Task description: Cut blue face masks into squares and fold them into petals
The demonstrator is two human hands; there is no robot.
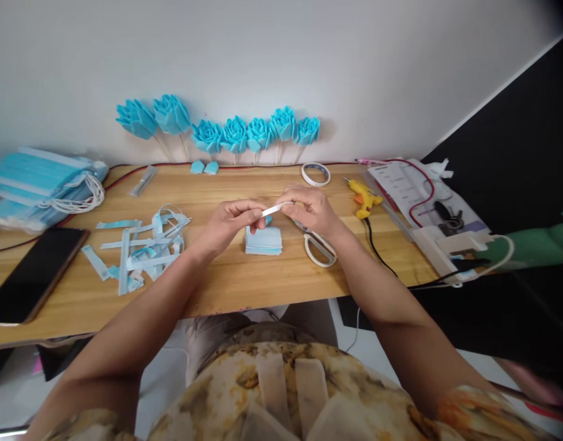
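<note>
A narrow white strip of tape (272,210) is stretched between my two hands above the table. My left hand (233,223) pinches its left end between thumb and finger. The other end is pinched by my right hand (311,209). A small blue piece (268,220) shows just behind the left fingertips; whether the hand touches it I cannot tell. Below the hands lies a stack of light blue fabric squares (263,241). Scissors (320,263) with white handles rest under my right hand, their blades partly hidden. A tape roll (316,183) lies behind that hand.
Blue fabric flowers (235,133) on sticks lean against the wall. Cut strips (147,248), a phone (35,272) and packed masks (37,180) lie left. To the right are a yellow glue gun (364,198) with a black cord, papers (396,190) and a power strip (440,254).
</note>
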